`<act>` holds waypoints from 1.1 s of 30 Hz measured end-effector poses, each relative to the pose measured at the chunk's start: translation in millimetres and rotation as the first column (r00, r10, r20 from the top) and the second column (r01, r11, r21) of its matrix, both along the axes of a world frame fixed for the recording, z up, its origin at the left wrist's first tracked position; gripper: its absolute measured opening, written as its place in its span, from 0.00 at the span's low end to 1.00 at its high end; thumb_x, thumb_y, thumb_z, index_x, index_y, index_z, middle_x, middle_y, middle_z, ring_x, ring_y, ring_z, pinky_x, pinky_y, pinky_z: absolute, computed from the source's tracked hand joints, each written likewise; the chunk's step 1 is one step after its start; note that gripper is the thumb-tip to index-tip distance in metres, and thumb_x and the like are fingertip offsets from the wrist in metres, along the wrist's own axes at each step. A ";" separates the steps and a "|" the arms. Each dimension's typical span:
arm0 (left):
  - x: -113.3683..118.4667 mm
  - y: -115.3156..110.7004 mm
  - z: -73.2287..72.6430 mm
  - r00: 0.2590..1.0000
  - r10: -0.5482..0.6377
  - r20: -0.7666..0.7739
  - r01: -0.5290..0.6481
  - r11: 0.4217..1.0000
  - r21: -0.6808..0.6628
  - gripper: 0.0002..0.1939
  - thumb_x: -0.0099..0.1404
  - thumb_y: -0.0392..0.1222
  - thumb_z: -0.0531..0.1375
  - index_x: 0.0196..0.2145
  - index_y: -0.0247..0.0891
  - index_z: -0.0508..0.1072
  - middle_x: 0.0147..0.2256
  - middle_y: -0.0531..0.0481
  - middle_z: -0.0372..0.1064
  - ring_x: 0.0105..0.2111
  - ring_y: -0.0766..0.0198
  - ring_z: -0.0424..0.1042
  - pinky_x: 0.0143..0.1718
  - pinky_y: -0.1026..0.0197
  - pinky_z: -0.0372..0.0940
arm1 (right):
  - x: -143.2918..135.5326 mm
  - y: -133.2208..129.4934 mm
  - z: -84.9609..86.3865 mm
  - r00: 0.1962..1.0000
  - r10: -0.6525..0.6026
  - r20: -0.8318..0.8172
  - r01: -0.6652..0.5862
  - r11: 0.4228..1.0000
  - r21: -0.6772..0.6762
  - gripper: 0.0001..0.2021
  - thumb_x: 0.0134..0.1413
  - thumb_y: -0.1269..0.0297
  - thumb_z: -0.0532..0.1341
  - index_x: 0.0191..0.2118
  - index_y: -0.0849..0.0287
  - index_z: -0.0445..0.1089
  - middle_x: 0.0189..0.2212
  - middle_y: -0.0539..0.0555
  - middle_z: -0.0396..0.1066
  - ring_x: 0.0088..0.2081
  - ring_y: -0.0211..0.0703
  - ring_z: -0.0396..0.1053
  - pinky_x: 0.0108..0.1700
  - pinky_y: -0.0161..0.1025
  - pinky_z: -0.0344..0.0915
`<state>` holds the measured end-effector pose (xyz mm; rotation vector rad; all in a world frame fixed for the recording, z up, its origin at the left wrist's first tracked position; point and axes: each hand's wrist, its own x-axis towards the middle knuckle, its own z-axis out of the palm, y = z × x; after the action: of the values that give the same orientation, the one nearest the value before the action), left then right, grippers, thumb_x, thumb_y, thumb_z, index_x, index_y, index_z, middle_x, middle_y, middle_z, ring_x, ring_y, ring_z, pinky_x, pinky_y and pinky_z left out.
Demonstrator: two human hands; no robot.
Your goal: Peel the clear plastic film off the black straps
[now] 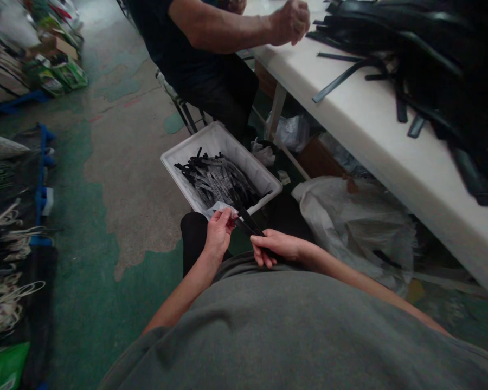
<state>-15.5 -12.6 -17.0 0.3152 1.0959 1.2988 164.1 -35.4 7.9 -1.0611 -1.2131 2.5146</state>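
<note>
In front of my lap, my left hand (pixel 219 232) pinches a small clear plastic bag (pixel 222 207) by its edge. My right hand (pixel 270 246) is closed around black strips (pixel 250 221), whose far ends point up and left toward the bag. Whether the strip tips are inside the bag or just beside it, I cannot tell. Right behind my hands a white plastic bin (pixel 264 201) stands tilted in view, holding a heap of black strips in clear sleeves (pixel 219 176).
A white table (pixel 350 124) runs along the right, bearing a large pile of black strips (pixel 431 70). Beneath it sits a translucent sack (pixel 350 222). Across from me a seated person's hand (pixel 288 23) is over the table. Bundled cords (pixel 8 292) lie at left.
</note>
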 end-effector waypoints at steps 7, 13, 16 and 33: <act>1.9 -2.7 4.6 1.000 -0.013 -0.004 0.013 1.000 -0.008 0.19 0.42 0.45 0.74 0.25 0.35 0.70 0.24 0.58 0.69 0.25 0.72 0.68 0.30 0.67 0.64 | -2.5 2.5 -5.2 0.999 -0.051 0.002 0.051 0.999 -0.004 0.28 0.55 0.41 0.58 0.22 0.64 0.68 0.19 0.52 0.71 0.15 0.29 0.63 0.16 0.27 0.57; -3.3 -5.3 2.4 0.998 -0.062 -0.032 0.061 0.998 -0.033 0.19 0.42 0.45 0.74 0.27 0.35 0.71 0.25 0.57 0.70 0.25 0.72 0.68 0.29 0.68 0.63 | -1.9 2.8 -3.5 0.998 -0.061 0.014 0.061 0.998 0.002 0.27 0.56 0.41 0.57 0.23 0.64 0.68 0.18 0.52 0.71 0.15 0.29 0.62 0.16 0.27 0.57; -4.7 -7.9 -0.1 0.994 -0.109 -0.021 0.108 0.993 -0.053 0.20 0.41 0.44 0.74 0.28 0.35 0.72 0.25 0.57 0.70 0.23 0.72 0.68 0.28 0.68 0.63 | -1.8 4.8 -3.5 0.997 -0.068 0.022 0.067 0.998 0.019 0.27 0.56 0.41 0.57 0.23 0.64 0.67 0.18 0.52 0.71 0.15 0.29 0.62 0.16 0.27 0.58; -27.6 8.3 -5.9 0.995 -0.071 0.076 0.087 0.968 -0.237 0.14 0.49 0.36 0.71 0.27 0.35 0.69 0.21 0.56 0.69 0.22 0.71 0.70 0.23 0.70 0.64 | 17.4 13.6 22.8 0.899 -0.229 0.374 0.069 0.916 0.395 0.13 0.60 0.56 0.58 0.31 0.60 0.67 0.16 0.46 0.67 0.16 0.32 0.64 0.18 0.29 0.60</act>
<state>-43.1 -4.3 -22.9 0.1318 1.1582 1.0857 181.5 -21.8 30.7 -1.5562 -1.5619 1.8828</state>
